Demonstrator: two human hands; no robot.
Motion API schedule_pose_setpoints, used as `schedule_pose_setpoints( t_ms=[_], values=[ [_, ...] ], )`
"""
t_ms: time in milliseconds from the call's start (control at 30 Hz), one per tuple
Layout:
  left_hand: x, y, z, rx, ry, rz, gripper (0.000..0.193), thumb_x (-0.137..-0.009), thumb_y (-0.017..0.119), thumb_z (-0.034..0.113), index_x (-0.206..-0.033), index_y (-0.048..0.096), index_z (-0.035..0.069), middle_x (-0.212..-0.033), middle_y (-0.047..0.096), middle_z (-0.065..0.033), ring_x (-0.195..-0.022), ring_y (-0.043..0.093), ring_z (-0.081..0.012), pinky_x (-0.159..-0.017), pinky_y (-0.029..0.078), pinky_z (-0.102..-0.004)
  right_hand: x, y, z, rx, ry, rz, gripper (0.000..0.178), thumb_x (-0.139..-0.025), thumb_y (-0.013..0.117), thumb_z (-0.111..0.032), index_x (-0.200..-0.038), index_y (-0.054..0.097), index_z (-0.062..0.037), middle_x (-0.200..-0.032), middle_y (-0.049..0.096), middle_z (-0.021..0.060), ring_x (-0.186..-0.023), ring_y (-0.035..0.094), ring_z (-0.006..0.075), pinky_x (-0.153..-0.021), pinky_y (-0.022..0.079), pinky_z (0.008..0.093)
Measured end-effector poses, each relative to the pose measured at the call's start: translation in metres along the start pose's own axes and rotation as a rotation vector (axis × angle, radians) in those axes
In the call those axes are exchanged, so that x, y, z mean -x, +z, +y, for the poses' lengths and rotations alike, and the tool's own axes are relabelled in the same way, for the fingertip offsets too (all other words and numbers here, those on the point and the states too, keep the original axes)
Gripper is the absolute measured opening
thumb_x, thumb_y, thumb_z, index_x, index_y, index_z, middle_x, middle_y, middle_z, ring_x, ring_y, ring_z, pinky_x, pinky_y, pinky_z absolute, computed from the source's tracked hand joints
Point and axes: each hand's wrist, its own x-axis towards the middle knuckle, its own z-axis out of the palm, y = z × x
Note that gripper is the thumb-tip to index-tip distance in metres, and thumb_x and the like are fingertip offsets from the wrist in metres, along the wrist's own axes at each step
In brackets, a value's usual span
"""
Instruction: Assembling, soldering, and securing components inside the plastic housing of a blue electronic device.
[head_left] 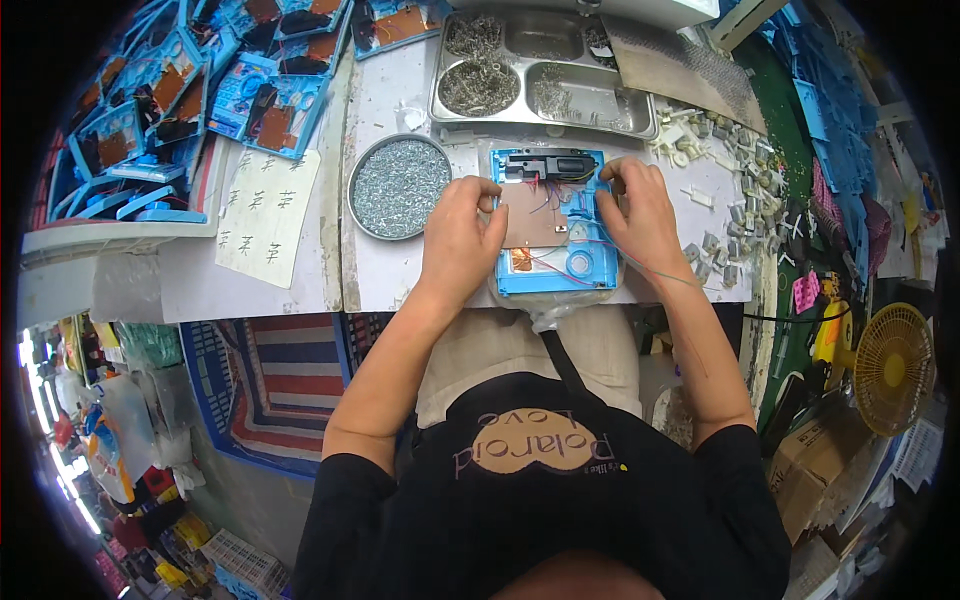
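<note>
1. The left hand (458, 235) is placed at the housing's left edge, thumb and index finger apart; whether the edge is clamped cannot be told. It is probably best used as a steady, with pressure kept off the brown board (530, 222).
2. The open blue housing (584, 266) is laid on the table edge, between both hands. It should be kept flat, and the loose wires (548, 198) are best guided clear of the rim, since they could easily be trapped or pulled.
3. The right hand (643, 215) is held at the right edge, fingers curled and thumb near them; whether anything is pinched cannot be told. A thin wire (650, 268) is seen running towards its wrist, so slow movement seems advisable.
4. Under the table, a blue crate (203, 388) is lined with a striped sheet (298, 370).
5. A round dish (395, 237) is filled with small silvery screws (402, 185).
6. In the steel tray (545, 124), the two left compartments are heaped with thin metal pieces (480, 88), perhaps springs; the lower right one is only sparsely covered, and the upper middle one looks nearly bare.
</note>
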Motion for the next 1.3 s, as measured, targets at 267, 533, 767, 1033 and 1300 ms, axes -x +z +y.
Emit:
schedule_pose_setpoints(
  t_ms=[267, 533, 767, 1033, 1300],
  values=[
    [0.001, -0.018, 0.009, 0.019, -0.026, -0.090, 0.016, -0.085, 0.070, 0.005, -0.101, 0.066, 0.003, -0.083, 0.059, -0.0108, -0.067, 0.060, -0.0257, -0.060, 0.048, -0.0357, 0.025, -0.041, -0.008, -0.166, 0.024, -0.283, 0.034, -0.083, 0.067, -0.007, -0.117, 0.063, -0.0081, -0.087, 0.061, 0.0112, -0.080, 0.059, 0.0307, -0.072, 0.049, 0.0418],
    [0.026, 0.002, 0.055, 0.110, 0.249, -0.341, 0.020, -0.084, 0.072, 0.003, -0.103, 0.066, 0.004, -0.087, 0.063, -0.0123, -0.074, 0.065, -0.0281, -0.064, 0.052, -0.0367, 0.067, -0.048, -0.023, -0.149, -0.303, -0.331, 0.030, -0.080, 0.078, -0.013, -0.108, 0.069, -0.0082, -0.089, 0.063, 0.0090, -0.080, 0.061, 0.0277, -0.069, 0.051, 0.0381],
    [-0.005, 0.028, 0.048, -0.104, 0.230, -0.266, 0.016, -0.085, 0.073, 0.012, -0.100, 0.070, 0.009, -0.080, 0.068, -0.0100, -0.076, 0.067, -0.0317, -0.067, 0.053, -0.0394, 0.064, -0.055, -0.014, -0.269, -0.345, -0.140, 0.029, -0.074, 0.082, -0.003, -0.100, 0.071, -0.0052, -0.088, 0.067, 0.0083, -0.074, 0.062, 0.0262, -0.064, 0.049, 0.0355],
    [-0.028, 0.029, 0.048, -0.325, 0.403, -0.450, 0.011, -0.082, 0.073, 0.015, -0.092, 0.071, 0.011, -0.077, 0.069, -0.0092, -0.072, 0.066, -0.0315, -0.065, 0.051, -0.0414, 0.050, -0.066, -0.003, -0.326, -0.308, -0.088, 0.023, -0.074, 0.081, 0.000, -0.095, 0.072, -0.0030, -0.080, 0.067, 0.0082, -0.069, 0.061, 0.0252, -0.062, 0.048, 0.0341],
    [-0.014, 0.021, 0.049, -0.011, 0.174, -0.399, 0.020, -0.080, 0.073, 0.011, -0.099, 0.067, 0.009, -0.080, 0.063, -0.0091, -0.074, 0.063, -0.0327, -0.064, 0.052, -0.0411, 0.091, -0.075, 0.000, -0.340, -0.186, -0.270, 0.015, -0.076, 0.078, -0.004, -0.091, 0.074, -0.0058, -0.076, 0.065, 0.0063, -0.067, 0.060, 0.0244, -0.062, 0.049, 0.0353]
  ],
)
